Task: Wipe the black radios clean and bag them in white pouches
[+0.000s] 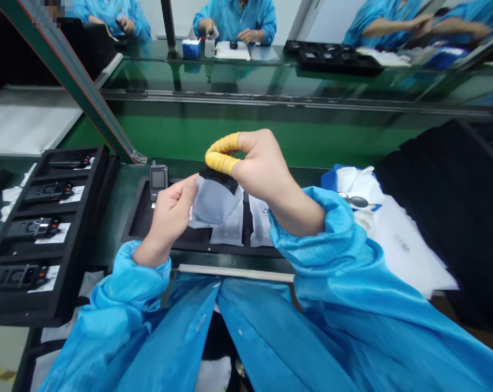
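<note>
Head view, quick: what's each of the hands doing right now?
Left hand: closed, pinching the edge of a translucent grey bag.
Right hand: closed, yellow-cotted fingers pinching the bag's top.

Head-cam POV, aimed forward and down at the bench

It's worn on the person's head, so it sits really close above the left hand [168, 218] and right hand [266, 177] (close enough that the blue sleeves [332, 283] fill the frame from 6 o'clock), with the grey pouch [214, 201] just about dead centre. Pretty wide view too: black foam tray [46, 234] at 9 o'clock, co-worker in a blue smock [234, 16] well off at 12 o'clock.
</note>
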Tool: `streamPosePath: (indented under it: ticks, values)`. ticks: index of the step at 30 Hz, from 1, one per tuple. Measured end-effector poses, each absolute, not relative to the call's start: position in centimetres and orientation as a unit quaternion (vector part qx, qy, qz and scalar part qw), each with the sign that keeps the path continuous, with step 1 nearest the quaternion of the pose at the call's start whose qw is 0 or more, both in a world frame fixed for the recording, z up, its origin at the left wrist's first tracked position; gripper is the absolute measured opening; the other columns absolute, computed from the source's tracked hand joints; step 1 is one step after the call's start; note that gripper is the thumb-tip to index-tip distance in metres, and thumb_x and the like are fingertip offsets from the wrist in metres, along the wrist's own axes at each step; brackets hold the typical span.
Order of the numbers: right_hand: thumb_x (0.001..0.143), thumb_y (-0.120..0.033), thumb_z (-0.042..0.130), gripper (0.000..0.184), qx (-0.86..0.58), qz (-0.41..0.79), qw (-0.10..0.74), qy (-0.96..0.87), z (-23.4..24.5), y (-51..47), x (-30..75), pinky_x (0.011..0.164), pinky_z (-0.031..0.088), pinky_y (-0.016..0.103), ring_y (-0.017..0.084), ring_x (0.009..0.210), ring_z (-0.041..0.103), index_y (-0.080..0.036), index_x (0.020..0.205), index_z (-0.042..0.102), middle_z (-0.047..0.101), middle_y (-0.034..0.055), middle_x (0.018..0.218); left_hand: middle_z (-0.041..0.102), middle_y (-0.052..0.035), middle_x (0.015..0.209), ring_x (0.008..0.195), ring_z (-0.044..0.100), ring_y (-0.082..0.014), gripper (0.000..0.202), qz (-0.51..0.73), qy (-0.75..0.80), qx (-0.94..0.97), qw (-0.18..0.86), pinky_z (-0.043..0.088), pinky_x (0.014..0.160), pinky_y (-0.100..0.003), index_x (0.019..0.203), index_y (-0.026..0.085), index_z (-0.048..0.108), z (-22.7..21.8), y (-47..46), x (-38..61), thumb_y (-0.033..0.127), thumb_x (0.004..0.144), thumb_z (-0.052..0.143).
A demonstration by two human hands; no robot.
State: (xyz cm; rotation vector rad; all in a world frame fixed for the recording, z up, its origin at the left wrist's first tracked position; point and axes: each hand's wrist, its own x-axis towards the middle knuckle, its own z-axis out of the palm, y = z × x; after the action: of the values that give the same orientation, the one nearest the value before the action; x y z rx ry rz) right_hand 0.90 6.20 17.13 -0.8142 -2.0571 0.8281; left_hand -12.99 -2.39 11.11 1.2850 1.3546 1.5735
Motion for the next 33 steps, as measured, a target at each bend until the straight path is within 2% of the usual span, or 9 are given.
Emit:
streamPosePath:
  ticks: [4, 8, 11, 13, 15, 18, 22, 25, 33]
  values:
    - [0.078, -0.032, 0.065, 0.015, -0.307, 0.275, 0.368, -0.833, 16.5, 4.9, 1.4, 0.095, 0.045, 0.044, 0.020, 0.084, 0.065, -0.019, 0.081, 0.071, 0.071, 0.0014, 0.081, 0.074, -0.0053, 0.091, 0.091, 0.067, -0.0212, 0.044, 0.615, 0.552, 0.509, 0.242, 0.054, 0.080, -0.031, 0.096, 0.019, 0.072, 11.5, -2.4, -12.5, 0.057, 0.085, 0.054]
    - [0.084, -0.035, 0.057, 0.021, -0.330, 0.277, 0.429, -0.794, 16.2, 5.2, 2.2, 0.093, 0.048, 0.042, 0.021, 0.092, 0.065, -0.020, 0.088, 0.071, 0.071, 0.0023, 0.089, 0.062, -0.0107, 0.127, 0.114, 0.060, -0.0275, 0.066, 0.624, 0.467, 0.515, 0.356, 0.052, 0.091, -0.038, 0.122, 0.024, 0.060, 11.3, -2.1, -12.7, 0.066, 0.073, 0.062]
    - [0.082, -0.037, 0.059, 0.021, -0.329, 0.314, 0.476, -0.753, 16.1, 5.9, 2.7, 0.089, 0.050, 0.039, 0.020, 0.090, 0.066, -0.020, 0.084, 0.071, 0.070, 0.0005, 0.085, 0.053, -0.0110, 0.138, 0.120, 0.055, -0.0309, 0.070, 0.606, 0.446, 0.518, 0.407, 0.050, 0.093, -0.040, 0.115, 0.024, 0.064, 11.1, -1.9, -12.7, 0.056, 0.055, 0.082]
    - [0.079, -0.035, 0.062, 0.016, -0.319, 0.331, 0.500, -0.733, 16.1, 6.2, 2.8, 0.088, 0.051, 0.039, 0.019, 0.089, 0.066, -0.021, 0.079, 0.071, 0.069, -0.0007, 0.081, 0.061, -0.0089, 0.129, 0.115, 0.058, -0.0293, 0.050, 0.594, 0.476, 0.505, 0.407, 0.051, 0.090, -0.037, 0.099, 0.022, 0.071, 11.2, -1.8, -12.4, 0.049, 0.059, 0.083]
    - [0.076, -0.032, 0.066, 0.011, -0.313, 0.342, 0.512, -0.723, 16.1, 6.1, 2.7, 0.088, 0.051, 0.039, 0.019, 0.088, 0.066, -0.022, 0.075, 0.070, 0.068, -0.0016, 0.078, 0.071, -0.0054, 0.104, 0.099, 0.064, -0.0252, 0.033, 0.582, 0.519, 0.496, 0.382, 0.052, 0.080, -0.032, 0.085, 0.019, 0.074, 11.4, -1.9, -12.0, 0.049, 0.070, 0.075]
    - [0.074, -0.030, 0.069, 0.008, -0.307, 0.348, 0.488, -0.739, 16.1, 5.7, 2.6, 0.089, 0.052, 0.040, 0.019, 0.084, 0.066, -0.022, 0.074, 0.070, 0.069, -0.0025, 0.077, 0.069, 0.0000, 0.074, 0.075, 0.063, -0.0180, 0.034, 0.589, 0.556, 0.496, 0.313, 0.049, 0.065, -0.026, 0.077, 0.019, 0.074, 11.5, -1.9, -11.6, 0.051, 0.081, 0.063]
    - [0.071, -0.029, 0.074, 0.013, -0.284, 0.353, 0.449, -0.770, 16.8, 5.0, 3.2, 0.088, 0.053, 0.037, 0.017, 0.083, 0.067, -0.020, 0.078, 0.070, 0.072, -0.0009, 0.083, 0.063, 0.0024, 0.070, 0.072, 0.061, -0.0142, 0.033, 0.662, 0.534, 0.475, 0.226, 0.048, 0.065, -0.024, 0.080, 0.021, 0.072, 11.6, -1.6, -10.9, 0.052, 0.083, 0.060]
    - [0.068, -0.029, 0.078, 0.026, -0.268, 0.340, 0.494, -0.754, 17.5, 4.6, 4.6, 0.085, 0.053, 0.032, 0.016, 0.085, 0.066, -0.015, 0.088, 0.069, 0.073, 0.0031, 0.089, 0.058, 0.0038, 0.067, 0.076, 0.061, -0.0140, 0.032, 0.687, 0.534, 0.453, 0.194, 0.049, 0.068, -0.023, 0.077, 0.021, 0.068, 11.9, -1.5, -10.5, 0.052, 0.081, 0.063]
    - [0.072, -0.026, 0.076, 0.023, -0.340, 0.256, 0.558, -0.713, 16.6, 3.5, 10.6, 0.089, 0.053, 0.038, 0.016, 0.088, 0.066, -0.019, 0.093, 0.070, 0.072, -0.0014, 0.087, 0.071, -0.0044, 0.090, 0.092, 0.065, -0.0169, 0.022, 0.672, 0.575, 0.289, 0.366, 0.054, 0.081, -0.026, 0.076, 0.019, 0.065, 9.9, 1.6, -13.9, 0.040, 0.081, 0.066]
